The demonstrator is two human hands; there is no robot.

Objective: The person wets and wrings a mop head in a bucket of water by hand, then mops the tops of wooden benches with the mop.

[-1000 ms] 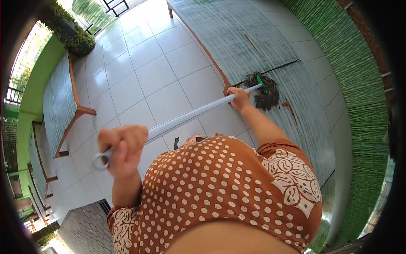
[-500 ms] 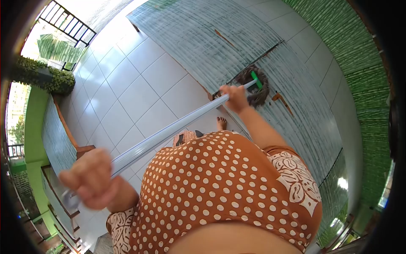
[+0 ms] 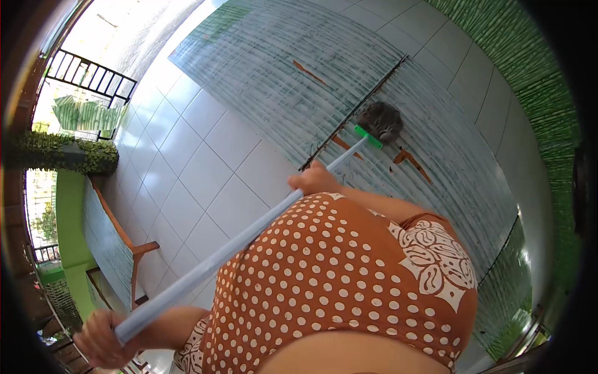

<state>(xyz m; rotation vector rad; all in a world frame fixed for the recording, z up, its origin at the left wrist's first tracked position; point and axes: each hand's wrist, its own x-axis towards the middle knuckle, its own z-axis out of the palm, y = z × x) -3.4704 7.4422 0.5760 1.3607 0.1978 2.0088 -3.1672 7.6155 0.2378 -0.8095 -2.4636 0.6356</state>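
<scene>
A mop with a pale blue handle (image 3: 218,257), a green joint (image 3: 368,136) and a dark grey, shaggy head (image 3: 381,121) slants across the view. Its head rests on a tabletop with a pale bamboo-pattern cover (image 3: 261,68), just past the dark seam. My left hand (image 3: 103,341) is closed round the handle's upper end at lower left; some of its fingers are blurred. Further down the handle, close to my body, my right hand (image 3: 314,179) grips it. Torn orange-brown patches (image 3: 412,163) show in the cover near the mop head.
White floor tiles (image 3: 193,143) lie left of the table. A bench (image 3: 115,234) with an orange-brown edge stands along the green wall (image 3: 70,212). Green bamboo-pattern covering (image 3: 523,93) lines the right side. A black railing (image 3: 90,75) and a planter (image 3: 68,153) are at upper left.
The mop head has been drawn round on the tabletop, and the green joint now lies on its near side. Both hands have moved lower in view, with the handle between them.
</scene>
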